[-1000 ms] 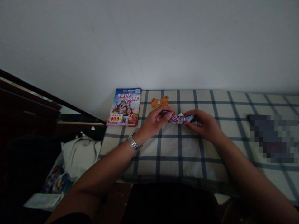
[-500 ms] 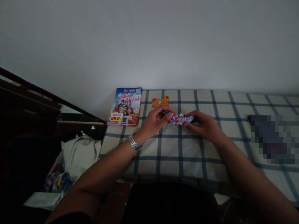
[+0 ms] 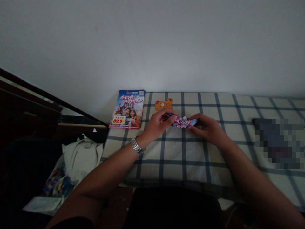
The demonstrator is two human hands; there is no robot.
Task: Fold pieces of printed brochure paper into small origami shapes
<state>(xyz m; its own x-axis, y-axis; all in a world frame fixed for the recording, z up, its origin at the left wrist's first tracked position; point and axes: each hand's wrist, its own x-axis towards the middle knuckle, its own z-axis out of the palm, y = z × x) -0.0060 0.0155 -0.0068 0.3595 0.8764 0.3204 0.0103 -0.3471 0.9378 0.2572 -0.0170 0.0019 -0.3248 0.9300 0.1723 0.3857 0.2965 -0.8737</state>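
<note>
Between my two hands is a folded flyer (image 3: 182, 122), small and narrow, printed in blue, pink and white with large characters. My left hand (image 3: 164, 121), with a metal watch on the wrist, pinches its left end between thumb and fingers. The thumb and fingers of my right hand (image 3: 206, 127) close on the right end. Just behind the left hand lies an orange bear-shaped piece (image 3: 164, 104), flat on the checked cloth. Further left rests a stack of flyers (image 3: 127, 109) with similar print and a yellow price label.
The checked bedding (image 3: 152, 162) runs along a white wall (image 3: 152, 44). A blurred-out dark object (image 3: 274, 143) lies at the right. Left of the bed are a dark wooden rail (image 3: 52, 98) and a pale bag (image 3: 82, 156) among bagged items.
</note>
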